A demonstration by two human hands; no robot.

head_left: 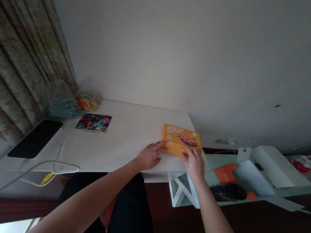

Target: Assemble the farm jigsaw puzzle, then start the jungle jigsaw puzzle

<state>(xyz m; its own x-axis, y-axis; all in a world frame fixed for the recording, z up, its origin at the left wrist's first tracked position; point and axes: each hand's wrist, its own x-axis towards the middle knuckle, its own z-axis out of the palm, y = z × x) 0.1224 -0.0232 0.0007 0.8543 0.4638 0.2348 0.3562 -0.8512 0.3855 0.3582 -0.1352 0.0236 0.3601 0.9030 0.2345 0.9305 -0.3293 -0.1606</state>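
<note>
Head view, one moment, entries as follows.

Item 1: orange puzzle box. It lay flat, lid up, on the right part of the white table, close to the table's right edge. The lid carried pale lettering and a pink picture.
- Handling, by judgement: light, stiff cardboard with smooth faces that would slide easily on the tabletop. Loose contents would likely shift if it were tipped.
- Hold, by judgement: best taken by its two opposite short sides and kept level, so that the lid stays seated.

Item 2: left hand. It was open with fingers spread, the fingertips touching the box's near left side.

Item 3: right hand. Its fingers rested on the box's near right corner. Whether they had closed on it could not be told, as the thumb was hidden.

Surroundings:
- A printed puzzle picture lay far left on the table, well apart from the box.
- Two clear bags of pieces stood beyond it, against the curtain.
- A dark phone lay at the left edge, with a white cable near it.
- A lower green surface to the right held white sheets, an orange card and a black object, unclear.

Obstructions: none lay between the hands and the box. The table's right edge was just beside it.
</note>
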